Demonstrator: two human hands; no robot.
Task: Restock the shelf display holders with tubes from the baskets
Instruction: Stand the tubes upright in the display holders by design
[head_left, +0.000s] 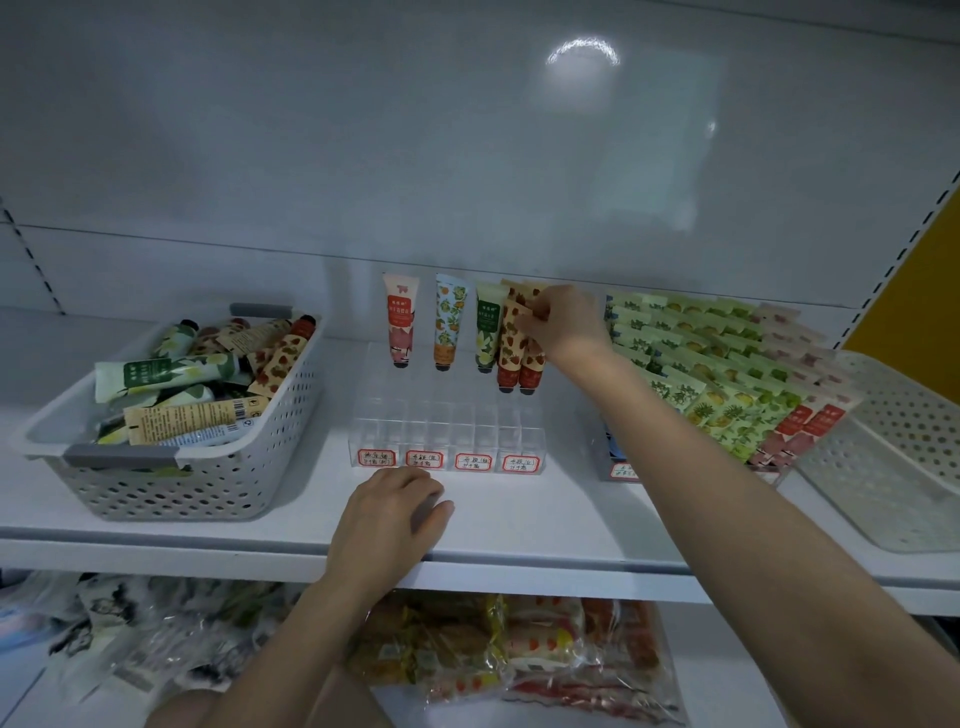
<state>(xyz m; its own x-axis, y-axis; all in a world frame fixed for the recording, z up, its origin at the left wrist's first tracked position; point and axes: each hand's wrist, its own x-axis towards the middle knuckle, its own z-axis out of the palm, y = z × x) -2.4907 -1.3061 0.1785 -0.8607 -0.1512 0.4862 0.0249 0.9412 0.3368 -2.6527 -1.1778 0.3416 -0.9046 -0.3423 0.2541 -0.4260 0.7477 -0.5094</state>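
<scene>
A clear display holder stands mid-shelf with labelled front slots. In its back row stand a pink tube, an orange-patterned tube, a green tube and strawberry-print tubes. My right hand reaches over the holder and pinches the tops of the strawberry tubes. On the shelf just in front of the holder, my left hand rests with loosely curled fingers and holds nothing. A white perforated basket on the left holds several mixed tubes.
A second holder on the right is packed with tubes in green, yellow and pink prints. An empty white basket lies at the far right. Bagged goods fill the lower shelf. The white shelf edge runs across the front.
</scene>
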